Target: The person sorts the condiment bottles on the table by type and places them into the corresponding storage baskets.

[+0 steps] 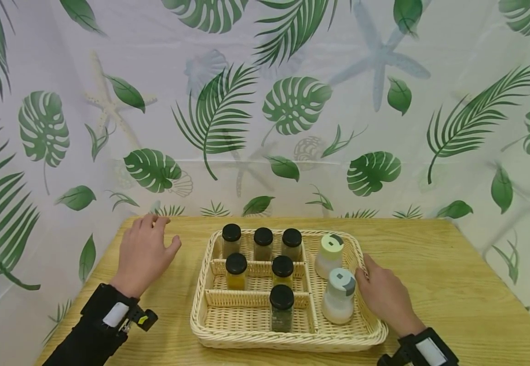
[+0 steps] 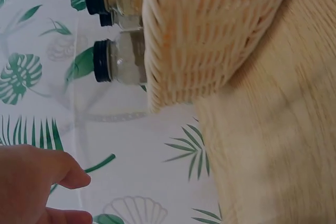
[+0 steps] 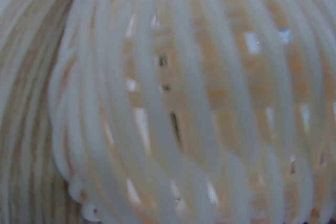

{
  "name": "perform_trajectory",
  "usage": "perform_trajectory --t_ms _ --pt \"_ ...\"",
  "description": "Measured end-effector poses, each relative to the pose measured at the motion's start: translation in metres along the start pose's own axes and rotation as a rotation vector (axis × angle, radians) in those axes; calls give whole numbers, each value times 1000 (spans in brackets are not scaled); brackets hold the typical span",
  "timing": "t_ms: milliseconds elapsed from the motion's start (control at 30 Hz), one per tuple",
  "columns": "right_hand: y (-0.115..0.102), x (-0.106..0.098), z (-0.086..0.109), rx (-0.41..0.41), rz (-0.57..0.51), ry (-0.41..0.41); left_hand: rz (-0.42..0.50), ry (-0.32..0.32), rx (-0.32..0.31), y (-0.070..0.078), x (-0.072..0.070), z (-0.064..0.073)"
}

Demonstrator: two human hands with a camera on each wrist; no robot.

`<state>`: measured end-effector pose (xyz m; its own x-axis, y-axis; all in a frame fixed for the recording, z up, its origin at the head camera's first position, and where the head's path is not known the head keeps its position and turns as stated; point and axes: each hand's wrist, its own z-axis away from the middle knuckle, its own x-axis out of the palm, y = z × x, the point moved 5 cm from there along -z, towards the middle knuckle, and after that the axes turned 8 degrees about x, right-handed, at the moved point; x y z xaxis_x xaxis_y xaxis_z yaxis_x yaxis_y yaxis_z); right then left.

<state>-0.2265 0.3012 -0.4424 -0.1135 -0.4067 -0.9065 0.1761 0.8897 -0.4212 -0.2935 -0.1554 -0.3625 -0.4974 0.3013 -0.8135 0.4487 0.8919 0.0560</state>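
A cream wicker basket [image 1: 228, 338] with compartments sits on the wooden table. My right hand [image 1: 386, 292] grips its right rim, thumb over the inner side. My left hand [image 1: 143, 251] is apart from the basket, to its left, fingers loosely extended and holding nothing; in the left wrist view its thumb and a finger show at the lower left. Several black-lidded glass jars, among them a front one [image 1: 282, 310], stand in the left compartments. The right compartment holds a green-topped shaker [image 1: 329, 256] and a blue-topped shaker [image 1: 339, 297] with white contents. Only close, blurred basket weave [image 3: 184, 98] fills the right wrist view.
The wooden table [image 1: 448, 284] extends to both sides of the basket. Behind its far edge hangs a white cloth [image 1: 256, 173] printed with green leaves and pale starfish, which also runs down the left and right sides.
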Motion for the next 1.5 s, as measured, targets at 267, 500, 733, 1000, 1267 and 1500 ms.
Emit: perform_trajectory --t_ms 267,500,733,1000,1267,1500 --pt "-1 2 -1 33 6 -29 -18 -25 -51 -18 11 3" --pt "-1 3 -1 44 8 -48 -38 -17 -80 -36 20 6" --pt "-1 3 -1 39 5 -50 -30 -84 -152 -50 34 10" --pt "0 3 -2 32 7 -29 -21 -79 -145 -57 43 10" --pt "1 1 -2 22 1 -20 -1 -59 -135 -57 41 8" --pt "1 1 -1 21 1 -16 46 -38 -141 -57 42 8"
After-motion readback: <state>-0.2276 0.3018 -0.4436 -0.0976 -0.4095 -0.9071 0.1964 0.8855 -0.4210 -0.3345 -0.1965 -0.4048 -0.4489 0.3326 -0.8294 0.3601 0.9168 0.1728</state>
